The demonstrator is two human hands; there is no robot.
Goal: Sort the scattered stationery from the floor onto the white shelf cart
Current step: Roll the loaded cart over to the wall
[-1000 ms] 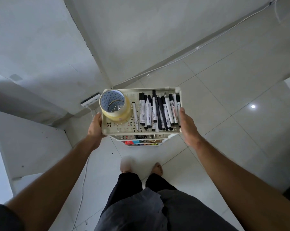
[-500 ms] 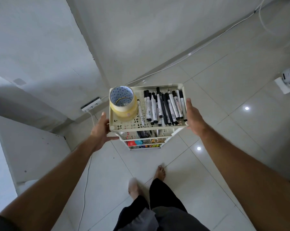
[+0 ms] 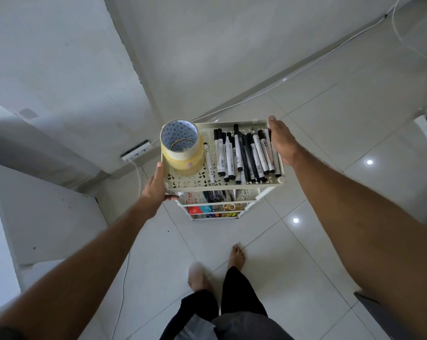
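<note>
1. Standing on the tiled floor [image 3: 330,148] near a wall corner: white shelf cart [image 3: 222,186], seen from above, with a perforated top tray and at least two lower tiers showing under its near edge.
2. Gripping the cart's left near corner: left hand [image 3: 156,190], thumb lying up along the tray's left rim, fingers curled under the near edge.
3. Resting on the tray's right rim: right hand [image 3: 282,141], fingers stretched fairly straight along the edge toward the far right corner, palm over the rim; impossible to tell whether the thumb hooks underneath.
4. Stacked at the top tray's left end: tape rolls [image 3: 181,149], a pale roll with a patterned inner core sitting on a wider yellowish one, upright, hollow centre facing up.
5. Laid side by side across the middle and right of the same tray: markers [image 3: 244,155], white-barrelled with black caps plus several all-black ones, roughly parallel, some overlapping, the rightmost just beside the right hand.
6. Lying alone between the tape and the marker bunch: one thin white pen [image 3: 208,164].
7. On the middle tier: a dark bundle of pens, only partly visible. On the lowest visible tier: small colourful items, too small to identify.
8. On the floor by the wall, left of the cart: power strip [image 3: 135,154] with a white cable [image 3: 126,273] trailing toward the camera.
9. Below the cart in view: bare feet [image 3: 235,256] and dark trousers.
</note>
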